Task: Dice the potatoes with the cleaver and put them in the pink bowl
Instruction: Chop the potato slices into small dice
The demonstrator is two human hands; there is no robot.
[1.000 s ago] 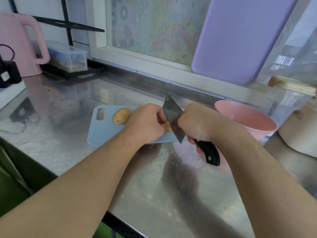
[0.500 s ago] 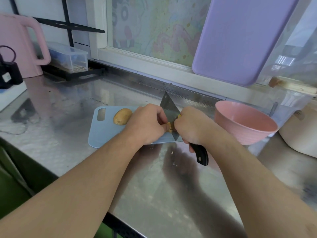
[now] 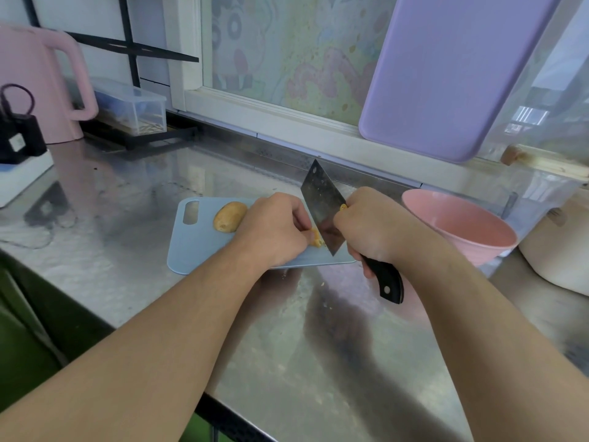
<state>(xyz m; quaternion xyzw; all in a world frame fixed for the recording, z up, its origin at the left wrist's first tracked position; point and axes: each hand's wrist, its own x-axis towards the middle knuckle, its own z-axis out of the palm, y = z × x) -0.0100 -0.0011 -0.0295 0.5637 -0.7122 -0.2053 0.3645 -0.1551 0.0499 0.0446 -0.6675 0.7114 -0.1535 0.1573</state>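
Note:
On the steel counter lies a pale blue cutting board [image 3: 197, 247]. My left hand [image 3: 271, 229] presses a cut piece of potato [image 3: 315, 239] onto the board; most of the piece is hidden under my fingers. My right hand [image 3: 369, 228] grips the black handle of the cleaver [image 3: 322, 205], whose blade stands tilted with its lower corner down at the potato piece. A whole potato [image 3: 229, 216] rests on the board to the left of my left hand. The pink bowl [image 3: 462, 229] stands on the counter right of the board, and nothing shows inside it.
A lilac board [image 3: 446, 74] leans against the window at the back. A white pot [image 3: 557, 250] sits at the far right. A pink kettle [image 3: 41, 84], a clear lidded box [image 3: 134, 106] and a black device [image 3: 19, 135] stand at the back left. The counter's front edge runs below my forearms.
The cleaver has chopped up and down at the potato piece, its blade now tilted more upright with the handle lower. My left hand stays on the piece.

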